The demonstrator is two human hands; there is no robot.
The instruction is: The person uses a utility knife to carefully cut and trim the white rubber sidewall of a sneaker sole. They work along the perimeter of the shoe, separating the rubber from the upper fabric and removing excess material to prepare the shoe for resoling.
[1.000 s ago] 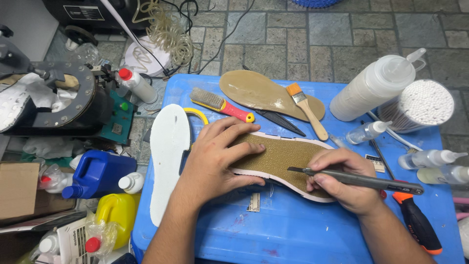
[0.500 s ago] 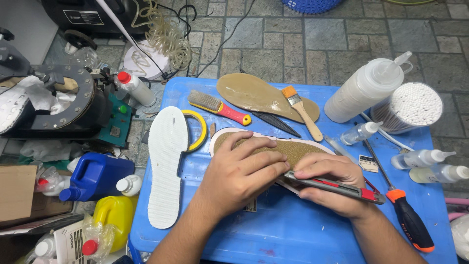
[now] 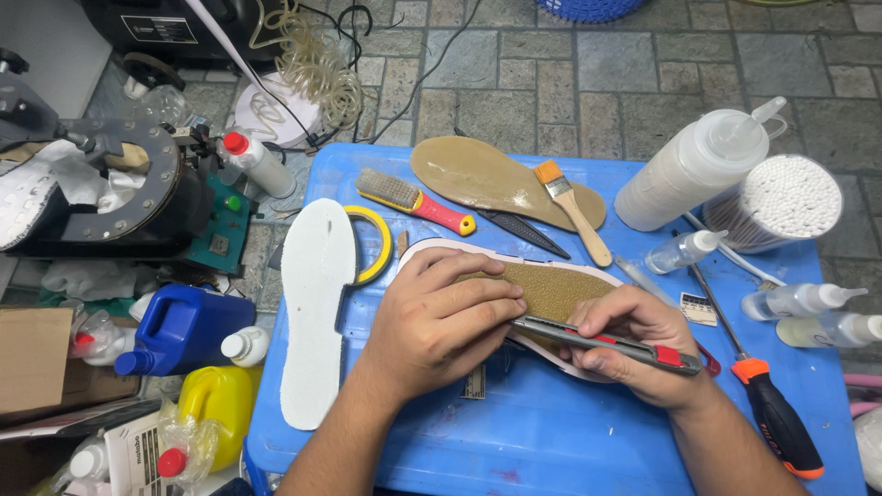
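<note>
- The left hand (image 3: 439,323) lies flat, fingers spread and pressing down on the shoe sole (image 3: 551,292), a tan textured piece with a pale rim lying near the middle of the blue plastic lid (image 3: 570,432) that serves as worktop.
- The right hand (image 3: 634,347) is clenched around a red and grey utility knife (image 3: 611,343), whose blade end points at the left fingertips, almost touching them.
- Likely risk: if the blade slips along the rim, it can run into the left fingers, since they sit right in its line.
- If the pressing hand eases, the sole may slide on the smooth lid and the cut may wander into the tan face.
- The white foam insole (image 3: 315,308) overhangs the lid's left edge; a nudge from the left forearm could tip it to the floor.
- Off the lid's left edge stand a blue jug (image 3: 184,331) and a yellow jug (image 3: 213,404), both with white caps, and a white bottle with a red cap (image 3: 259,163) farther back.
- At the bottom left lies a printed paper package in clear wrap (image 3: 138,450).
- A small white label (image 3: 699,309) lies flat right of the sole.
- At the right rear corner stand a large translucent squeeze bottle (image 3: 694,165) and a round tub of cotton swabs (image 3: 781,204).
- Small clear dropper bottles (image 3: 801,299) lie along the right edge.
</note>
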